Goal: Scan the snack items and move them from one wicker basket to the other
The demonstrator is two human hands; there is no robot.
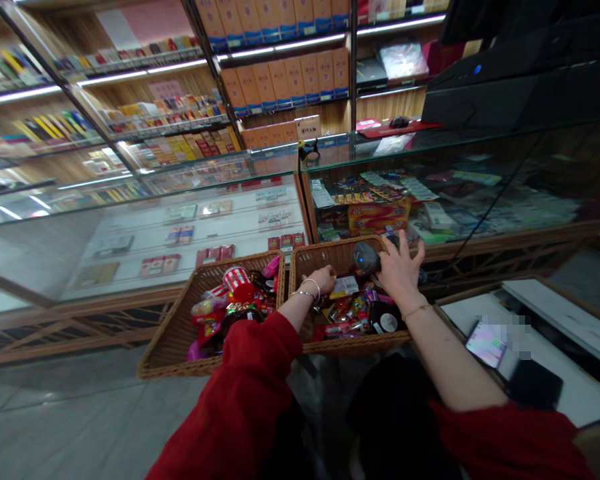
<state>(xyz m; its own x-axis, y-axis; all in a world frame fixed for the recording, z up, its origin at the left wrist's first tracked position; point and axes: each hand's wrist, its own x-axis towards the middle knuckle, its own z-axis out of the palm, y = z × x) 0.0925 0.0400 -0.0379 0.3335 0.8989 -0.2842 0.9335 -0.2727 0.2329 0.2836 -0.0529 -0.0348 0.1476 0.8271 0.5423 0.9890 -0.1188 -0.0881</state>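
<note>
My left hand (pixel 322 280) reaches into the right wicker basket (pixel 325 253), its fingers curled together. Beside those fingers lies a packet with a white label (pixel 345 287); whether they grip it is hidden. A dark grey barcode scanner (pixel 366 257) with a small blue light is held in my right hand (pixel 400 270) above the basket's right side. Some of that hand's fingers stick outward. Under both hands are shiny wrapped sweets (pixel 347 308) and a dark pack with a round white label (pixel 386 319).
Left of it stands another wicker basket (pixel 167 350) with packets and a red-and-white striped cup (pixel 239 283). Behind runs a glass display counter (pixel 205 227). On the right, a phone (pixel 485 343) lies on a white box (pixel 575 380). Stocked shelves (pixel 285 80) line the back.
</note>
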